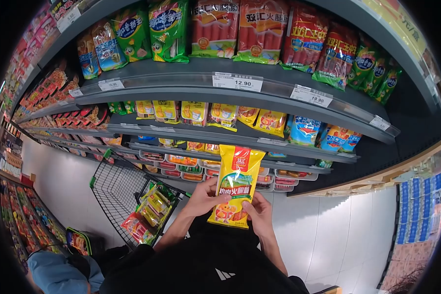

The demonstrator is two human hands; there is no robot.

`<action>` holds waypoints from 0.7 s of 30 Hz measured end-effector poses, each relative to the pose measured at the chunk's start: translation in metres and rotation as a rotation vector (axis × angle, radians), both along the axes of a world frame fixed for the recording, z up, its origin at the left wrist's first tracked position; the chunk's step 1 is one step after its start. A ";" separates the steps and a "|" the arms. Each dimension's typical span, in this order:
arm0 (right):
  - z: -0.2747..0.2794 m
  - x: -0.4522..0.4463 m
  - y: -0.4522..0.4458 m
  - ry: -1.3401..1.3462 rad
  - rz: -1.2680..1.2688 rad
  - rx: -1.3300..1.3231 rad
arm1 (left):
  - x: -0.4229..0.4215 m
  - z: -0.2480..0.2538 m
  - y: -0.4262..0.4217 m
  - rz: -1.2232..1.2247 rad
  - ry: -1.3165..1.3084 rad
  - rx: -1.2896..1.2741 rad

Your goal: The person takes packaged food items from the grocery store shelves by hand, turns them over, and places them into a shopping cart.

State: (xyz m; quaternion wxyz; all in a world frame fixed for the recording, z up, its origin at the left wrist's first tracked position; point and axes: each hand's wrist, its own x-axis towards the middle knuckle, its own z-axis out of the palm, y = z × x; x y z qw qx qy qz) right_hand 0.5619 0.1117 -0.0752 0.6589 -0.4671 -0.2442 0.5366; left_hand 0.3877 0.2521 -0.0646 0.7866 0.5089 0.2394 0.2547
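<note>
A yellow packet of sausages (237, 183) with a red logo at its top is held upright in front of my chest. My left hand (203, 197) grips its left edge, thumb across the front. On the opposite edge, low down, my right hand (258, 210) pinches it with the thumb on the front. The fingers behind the packet are hidden. Beyond it, a lower shelf carries yellow packets (195, 112) and blue packets (305, 130).
A shopping cart (113, 182) with several packets (154, 210) stands to my left. Red sausage bags (261, 30) fill the top shelf (181, 73). At lower left is another person in a blue sleeve (59, 272), near a basket (83, 242). Stacked goods (419, 210) stand at right.
</note>
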 end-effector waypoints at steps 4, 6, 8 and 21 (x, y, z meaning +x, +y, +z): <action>0.000 0.001 0.005 -0.043 -0.013 0.019 | 0.003 -0.001 0.001 0.016 0.007 0.048; 0.002 0.000 0.009 -0.077 -0.025 0.013 | 0.006 0.001 0.002 0.024 0.010 0.062; 0.008 -0.003 0.012 -0.108 -0.031 -0.008 | 0.008 0.008 0.000 0.032 0.014 0.055; 0.007 0.003 0.021 -0.136 0.002 -0.014 | 0.018 0.026 -0.003 0.134 0.135 0.183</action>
